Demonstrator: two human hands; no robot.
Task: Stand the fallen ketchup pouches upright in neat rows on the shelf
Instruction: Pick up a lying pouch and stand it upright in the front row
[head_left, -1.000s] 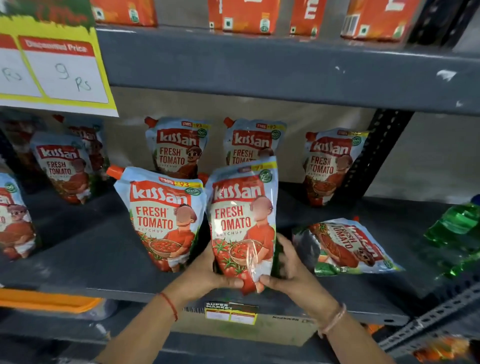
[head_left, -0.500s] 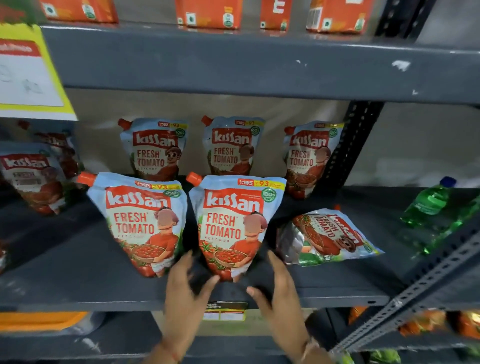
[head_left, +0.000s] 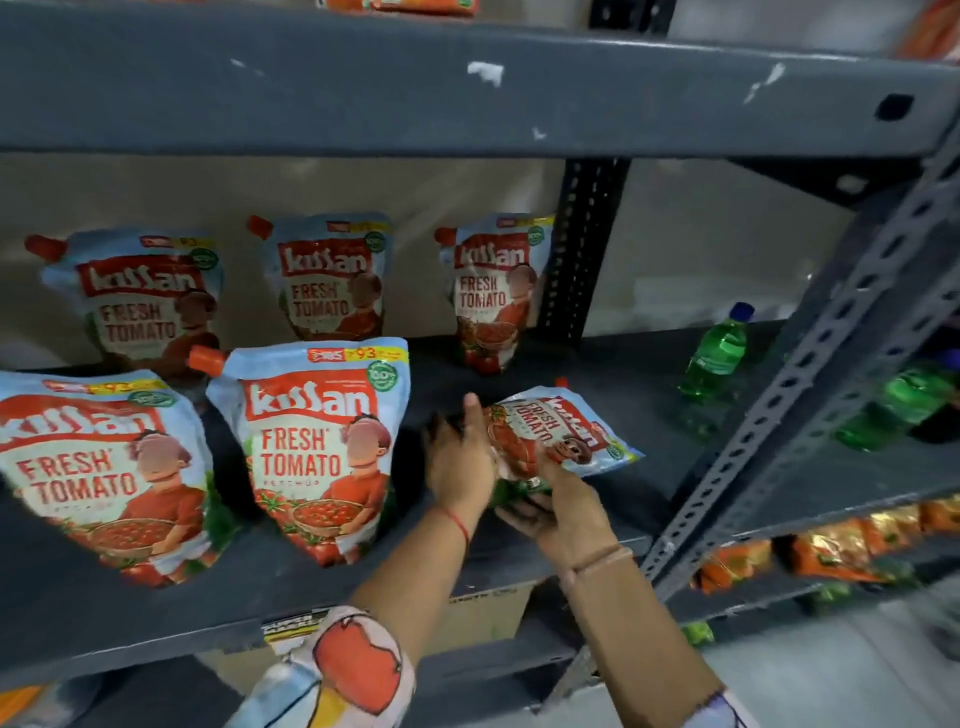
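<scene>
Both hands, left (head_left: 460, 462) and right (head_left: 558, 512), clasped the fallen pouch (head_left: 561, 434), fingers curled; I judged it might slump sideways if released unsettled.

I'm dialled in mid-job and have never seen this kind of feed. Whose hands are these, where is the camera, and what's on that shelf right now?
There is no machine here: a person works with two bare hands, and the single picture comes from a wide-angle camera on their head, looking forward and down, so the edges bend.

The grey metal shelf carries ketchup pouches. Three stand in a back row, and two larger-looking ones stand in front: one at the left edge and one beside it. To their right lies the fallen pouch, flat, with its orange cap pointing to the back.

The left hand is at that pouch's near left edge; the right hand is at its near bottom end, fingers curled there. The blur hides how firm the grip is. Green bottles lie further right.
</scene>
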